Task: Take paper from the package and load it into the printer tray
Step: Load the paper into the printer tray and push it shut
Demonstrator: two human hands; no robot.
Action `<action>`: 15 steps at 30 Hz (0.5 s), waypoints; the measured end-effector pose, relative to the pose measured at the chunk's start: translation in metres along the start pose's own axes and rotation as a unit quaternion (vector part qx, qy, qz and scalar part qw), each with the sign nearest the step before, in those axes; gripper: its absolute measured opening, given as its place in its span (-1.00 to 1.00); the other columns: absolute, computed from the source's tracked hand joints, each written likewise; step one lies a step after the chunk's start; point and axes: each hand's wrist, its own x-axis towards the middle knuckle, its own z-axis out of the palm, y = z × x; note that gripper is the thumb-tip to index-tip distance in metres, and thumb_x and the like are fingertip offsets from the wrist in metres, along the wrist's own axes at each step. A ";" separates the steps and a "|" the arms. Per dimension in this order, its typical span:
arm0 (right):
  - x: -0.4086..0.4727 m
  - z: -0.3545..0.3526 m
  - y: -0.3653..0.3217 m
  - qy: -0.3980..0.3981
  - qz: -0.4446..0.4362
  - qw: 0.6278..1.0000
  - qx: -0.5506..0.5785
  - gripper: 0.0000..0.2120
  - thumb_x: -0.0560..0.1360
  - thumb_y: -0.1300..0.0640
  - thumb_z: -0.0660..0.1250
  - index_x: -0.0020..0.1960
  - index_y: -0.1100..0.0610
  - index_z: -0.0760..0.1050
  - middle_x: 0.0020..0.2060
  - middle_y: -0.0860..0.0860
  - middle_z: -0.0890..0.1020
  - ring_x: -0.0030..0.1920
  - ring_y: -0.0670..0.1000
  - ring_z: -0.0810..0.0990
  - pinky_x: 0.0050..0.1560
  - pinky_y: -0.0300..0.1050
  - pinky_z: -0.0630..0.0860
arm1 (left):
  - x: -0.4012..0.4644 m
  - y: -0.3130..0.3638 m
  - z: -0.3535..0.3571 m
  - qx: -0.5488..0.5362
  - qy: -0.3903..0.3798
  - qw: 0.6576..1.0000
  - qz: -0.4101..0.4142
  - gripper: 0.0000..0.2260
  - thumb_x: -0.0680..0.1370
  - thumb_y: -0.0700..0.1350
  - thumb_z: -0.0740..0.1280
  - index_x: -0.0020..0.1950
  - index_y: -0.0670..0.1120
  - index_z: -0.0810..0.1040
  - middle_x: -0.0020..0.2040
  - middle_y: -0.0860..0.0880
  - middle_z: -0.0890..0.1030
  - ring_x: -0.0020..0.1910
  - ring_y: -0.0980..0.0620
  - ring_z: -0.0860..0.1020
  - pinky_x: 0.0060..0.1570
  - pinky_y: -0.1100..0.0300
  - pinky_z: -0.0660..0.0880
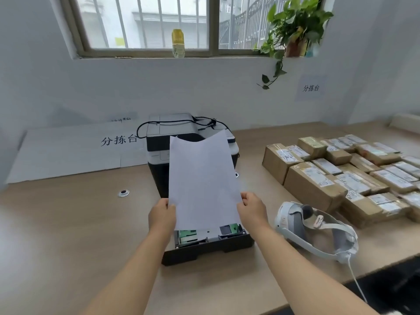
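Paper [203, 178] held by both hands above open printer tray [208, 245].

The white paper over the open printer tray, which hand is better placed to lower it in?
Neither clearly: the left hand and right hand grip opposite side edges of the white paper, level, above the open black printer tray. Probably lower with both.

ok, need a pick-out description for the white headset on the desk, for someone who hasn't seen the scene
Start at the black-and-white printer in the middle of the wooden desk, then look right of its pulled-out tray. The headset lies there, in front of the brown cardboard parcels: the only white, curved, strapped thing, with a white cable trailing off it.
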 end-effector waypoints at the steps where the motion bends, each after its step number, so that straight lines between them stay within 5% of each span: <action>1: 0.005 0.000 0.001 -0.005 -0.001 1.000 0.000 -0.79 0.55 0.30 0.14 0.13 0.18 0.46 0.00 0.04 0.58 -0.09 0.00 0.55 -0.27 -0.30 0.47 | 0.003 0.000 0.003 -0.005 -0.002 1.000 -0.003 -0.84 0.57 -0.22 0.14 -0.08 -0.19 0.50 -0.21 -0.08 0.50 -0.23 -0.06 0.42 -0.37 0.16 0.30; 6: 0.030 0.003 0.007 -0.030 0.006 0.999 0.025 -0.83 0.54 0.33 0.14 0.05 0.15 0.43 -0.02 0.07 0.61 -0.13 0.00 0.57 -0.32 -0.29 0.47 | 0.011 0.003 0.011 -0.056 0.003 0.998 -0.004 -0.86 0.60 -0.19 0.14 -0.08 -0.10 0.47 -0.26 0.00 0.48 -0.32 0.08 0.40 -0.36 0.20 0.33; 11: 0.044 0.006 0.020 -0.056 -0.001 0.996 0.065 -0.78 0.54 0.31 0.17 0.02 0.01 0.43 -0.02 0.01 0.63 0.03 0.05 0.61 0.01 -0.06 0.58 | 0.016 -0.008 0.021 -0.106 0.009 0.994 -0.001 -0.87 0.60 -0.17 0.18 -0.02 -0.12 0.53 -0.22 0.04 0.54 -0.27 0.08 0.47 -0.33 0.22 0.38; 15: 0.044 0.007 0.038 -0.074 0.000 0.992 0.098 -0.76 0.55 0.28 0.20 0.01 -0.08 0.43 -0.03 -0.05 0.65 0.02 -0.01 0.64 0.09 -0.02 0.61 | 0.015 -0.029 0.030 -0.176 -0.015 0.984 -0.002 -0.83 0.60 -0.21 0.21 -0.09 0.01 0.52 -0.14 0.02 0.63 -0.15 0.00 0.58 -0.22 0.23 0.48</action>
